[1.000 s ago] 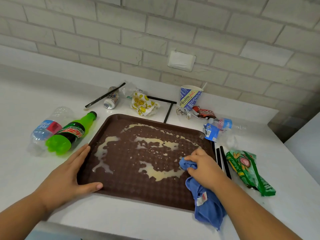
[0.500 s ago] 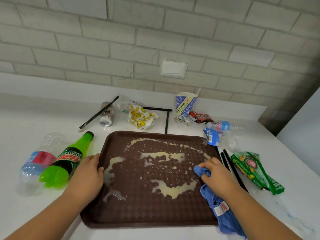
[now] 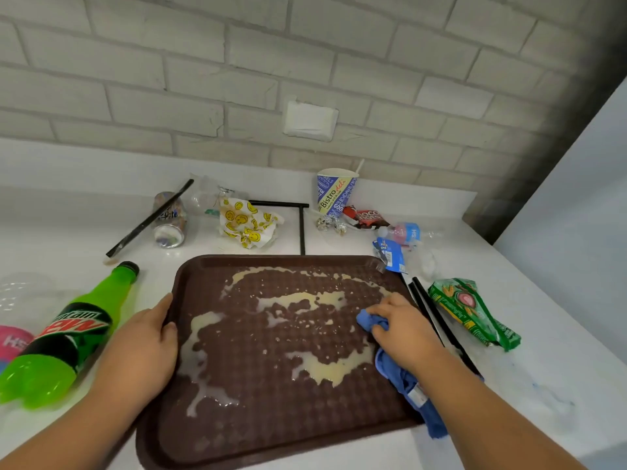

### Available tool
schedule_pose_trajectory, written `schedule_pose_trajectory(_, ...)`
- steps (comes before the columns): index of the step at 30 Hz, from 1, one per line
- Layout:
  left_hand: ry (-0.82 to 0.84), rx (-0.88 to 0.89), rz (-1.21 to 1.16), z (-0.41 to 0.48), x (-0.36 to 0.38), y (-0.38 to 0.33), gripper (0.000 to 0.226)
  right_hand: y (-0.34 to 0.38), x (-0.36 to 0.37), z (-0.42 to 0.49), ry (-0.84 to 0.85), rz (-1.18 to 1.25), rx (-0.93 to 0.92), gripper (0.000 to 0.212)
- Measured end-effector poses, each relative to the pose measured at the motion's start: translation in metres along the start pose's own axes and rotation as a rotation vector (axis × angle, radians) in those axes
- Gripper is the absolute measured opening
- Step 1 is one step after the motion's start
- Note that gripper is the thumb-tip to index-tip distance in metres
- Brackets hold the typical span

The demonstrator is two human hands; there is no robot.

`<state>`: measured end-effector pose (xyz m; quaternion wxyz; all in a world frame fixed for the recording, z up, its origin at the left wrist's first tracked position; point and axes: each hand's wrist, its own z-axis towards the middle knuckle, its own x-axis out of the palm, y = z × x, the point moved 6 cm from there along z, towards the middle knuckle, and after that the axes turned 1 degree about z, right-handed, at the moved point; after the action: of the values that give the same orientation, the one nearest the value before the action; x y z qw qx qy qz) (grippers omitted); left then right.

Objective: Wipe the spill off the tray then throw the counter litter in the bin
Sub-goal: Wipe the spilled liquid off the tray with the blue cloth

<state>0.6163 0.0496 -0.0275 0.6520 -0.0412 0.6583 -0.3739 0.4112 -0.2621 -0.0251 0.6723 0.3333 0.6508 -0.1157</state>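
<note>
Head view: brown tray (image 3: 271, 422) sits on the white counter (image 3: 549, 361), with a milky spill (image 3: 325, 371) spread over its middle and left. Right hand (image 3: 403, 330) grips a bunched blue cloth (image 3: 402, 378), pressing it on the tray's right side. Left hand (image 3: 142, 347) clamps the left rim, thumb on top. Green bottle (image 3: 68, 340), can (image 3: 168, 220) and paper cup (image 3: 334, 191) sit around the tray.

Right hand (image 3: 403, 330) with blue cloth (image 3: 397, 375) on wet brown tray (image 3: 271, 430)

Spill (image 3: 325, 371) on tray (image 3: 271, 435); bottle (image 3: 68, 337) left, litter (image 3: 249, 225) behind.
</note>
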Motion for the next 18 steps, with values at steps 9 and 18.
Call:
schedule_pose_trajectory(9, 0.004, -0.069, -0.022, -0.001, 0.004, 0.009, 0.049, 0.004, 0.000, 0.011, 0.010, 0.047, -0.067, 0.033)
schedule_pose_trajectory(18, 0.022, -0.080, -0.024, -0.002, 0.004, 0.007, 0.049, 0.005, 0.000, 0.020, 0.001, 0.079, -0.065, 0.031)
